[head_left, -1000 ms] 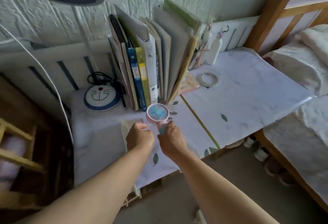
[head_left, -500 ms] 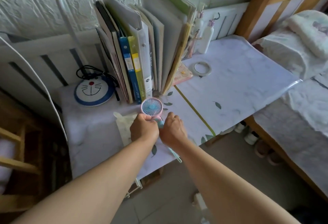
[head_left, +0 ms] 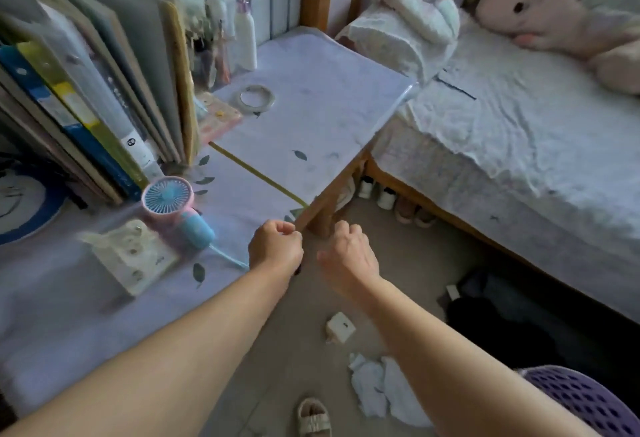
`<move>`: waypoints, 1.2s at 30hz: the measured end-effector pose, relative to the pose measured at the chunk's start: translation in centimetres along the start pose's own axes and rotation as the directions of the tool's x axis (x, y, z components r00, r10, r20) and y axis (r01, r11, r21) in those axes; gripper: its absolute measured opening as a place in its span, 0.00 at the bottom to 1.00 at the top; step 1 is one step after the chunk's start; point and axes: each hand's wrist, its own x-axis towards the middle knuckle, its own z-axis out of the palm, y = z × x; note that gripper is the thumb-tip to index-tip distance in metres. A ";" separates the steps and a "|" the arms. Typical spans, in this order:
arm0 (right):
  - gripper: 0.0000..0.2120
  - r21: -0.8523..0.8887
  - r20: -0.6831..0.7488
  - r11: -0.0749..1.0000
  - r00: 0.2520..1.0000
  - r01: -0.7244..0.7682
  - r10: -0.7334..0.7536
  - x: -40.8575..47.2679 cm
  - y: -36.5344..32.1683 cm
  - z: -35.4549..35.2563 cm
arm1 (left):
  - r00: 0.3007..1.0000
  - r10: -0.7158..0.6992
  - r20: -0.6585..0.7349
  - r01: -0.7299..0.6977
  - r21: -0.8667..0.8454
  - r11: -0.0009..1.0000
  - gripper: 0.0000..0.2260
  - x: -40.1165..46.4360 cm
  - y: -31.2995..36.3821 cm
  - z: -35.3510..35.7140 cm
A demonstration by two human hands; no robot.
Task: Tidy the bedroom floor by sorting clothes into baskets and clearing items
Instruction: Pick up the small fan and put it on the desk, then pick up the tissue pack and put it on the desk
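At my nine o'clock a round white pad with a blue rim and a cartoon cat face point(head_left: 24, 204) lies on the desk covered in pale marbled plastic with leaf prints point(head_left: 311, 117). Beside it, toward ten o'clock, stands a row of upright folders and binders in grey, blue and yellow point(head_left: 90, 90); their spine labels are too blurred for me to read (one white sticker carries a small dark round mark, nothing more legible). In front of them the small pink handheld fan with a blue grille and blue handle point(head_left: 173, 208) lies on the desk, its pale blue cord trailing toward my left wrist. Just below it lies a cream card or packet with small printed pictures point(head_left: 133, 256), its writing unreadable.

Further back, at twelve o'clock, a ring of clear tape point(head_left: 257, 96) lies flat near two white pump bottles point(head_left: 244, 34).

My left hand point(head_left: 275, 246) hovers at the desk's front edge, fingers curled into a loose fist; whether it pinches anything I cannot tell. My right hand point(head_left: 348, 256) is off the desk over the floor, fingers loosely bent, holding nothing.

At five o'clock on the beige floor lie a small white boxy plug point(head_left: 341, 326), crumpled white cloth point(head_left: 381, 388) and a beige slipper point(head_left: 314, 417). A dark heap of clothing point(head_left: 491, 312) sits under the bed edge, and the lilac perforated plastic basket point(head_left: 585, 398) shows at bottom right. A pink plush toy point(head_left: 540, 10) rests on the white-sheeted bed point(head_left: 519, 117) at two o'clock.
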 end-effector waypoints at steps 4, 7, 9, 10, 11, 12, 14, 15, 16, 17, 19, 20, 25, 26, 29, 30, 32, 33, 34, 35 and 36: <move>0.18 -0.017 -0.032 0.991 0.991 -0.132 0.132 -1.1 6.2 -0.2 | 0.986 0.003 0.169 -0.011 0.050 0.999 0.03 -1.9 -1.5 4.8; 0.19 -0.017 -0.030 0.974 0.974 -0.224 0.224 -1.7 10.7 -0.2 | 0.968 0.001 0.250 -0.026 0.098 0.995 0.04 -3.3 -2.9 8.2; 0.20 -0.021 -0.023 0.969 0.969 -0.246 0.246 -2.0 13.1 0.1 | 0.958 -0.023 0.285 -0.014 0.126 0.992 0.03 -3.9 -3.8 10.1; 0.20 -0.018 -0.016 0.966 0.966 -0.257 0.256 -2.0 14.5 0.3 | 0.953 -0.038 0.300 -0.006 0.145 0.989 0.03 -4.1 -4.3 11.2; 0.20 -0.013 -0.008 0.964 0.964 -0.266 0.266 -2.1 15.7 0.5 | 0.950 -0.052 0.308 0.001 0.165 0.986 0.03 -4.2 -4.9 12.3; 0.20 -0.009 0.001 0.962 0.962 -0.274 0.274 -2.0 17.0 0.9 | 0.947 -0.066 0.314 0.005 0.190 0.982 0.04 -4.3 -5.6 13.4; 0.20 0.002 0.024 0.957 0.956 -0.292 0.291 -1.6 19.8 1.8 | 0.945 -0.089 0.314 0.007 0.252 0.968 0.03 -4.3 -6.9 16.0; 0.20 0.005 0.039 0.955 0.954 -0.296 0.296 -1.5 21.0 2.2 | 0.945 -0.098 0.313 0.009 0.274 0.962 0.03 -4.3 -7.4 17.0; 0.19 0.006 0.053 0.955 0.953 -0.298 0.297 -1.3 22.2 2.7 | 0.943 -0.110 0.313 0.016 0.288 0.957 0.04 -4.2 -8.1 18.2; 0.20 0.005 0.069 0.955 0.952 -0.298 0.297 -1.0 23.5 3.2 | 0.943 -0.116 0.313 0.019 0.296 0.955 0.04 -4.0 -8.8 19.5; 0.21 0.010 0.098 0.953 0.949 -0.302 0.300 -0.2 26.1 4.7 | 0.943 -0.124 0.310 0.015 0.334 0.943 0.05 -3.6 -10.7 22.1; 0.21 0.014 0.107 0.953 0.948 -0.302 0.298 0.2 27.0 5.4 | 0.944 -0.120 0.307 0.002 0.358 0.934 0.06 -3.4 -11.6 22.9; 0.24 0.028 0.166 0.956 0.944 -0.292 0.284 2.7 30.6 11.4 | 0.948 -0.092 0.303 -0.087 0.528 0.845 0.11 -0.4 -17.6 26.4; 0.25 0.035 0.185 0.957 0.943 -0.287 0.276 3.3 31.2 13.1 | 0.948 -0.098 0.303 -0.088 0.544 0.834 0.12 0.5 -19.0 27.0; 0.26 0.043 0.231 0.954 0.932 -0.297 0.280 5.0 32.6 18.2 | 0.949 -0.110 0.296 -0.089 0.585 0.806 0.11 3.7 -23.3 28.4; 0.26 0.047 0.248 0.949 0.924 -0.313 0.293 5.6 33.0 20.0 | 0.947 -0.122 0.299 -0.088 0.601 0.794 0.12 4.9 -24.9 28.9; 0.25 0.044 0.274 0.944 0.913 -0.328 0.304 6.9 33.8 23.2 | 0.940 -0.130 0.316 -0.105 0.630 0.769 0.13 7.4 -27.3 29.9; 0.25 0.040 0.287 0.944 0.908 -0.329 0.304 7.7 34.2 25.0 | 0.937 -0.135 0.322 -0.112 0.643 0.757 0.12 8.9 -28.6 30.5; 0.24 0.039 0.294 0.943 0.906 -0.331 0.306 8.4 34.6 26.7 | 0.934 -0.141 0.329 -0.118 0.654 0.748 0.13 10.3 -29.8 31.2; 0.24 0.039 0.296 0.942 0.904 -0.335 0.309 9.1 35.0 28.4 | 0.932 -0.145 0.333 -0.123 0.665 0.736 0.15 11.7 -30.9 32.0; 0.24 0.037 0.292 0.941 0.904 -0.337 0.312 9.7 35.3 30.0 | 0.931 -0.147 0.334 -0.128 0.677 0.725 0.17 13.0 -32.0 32.9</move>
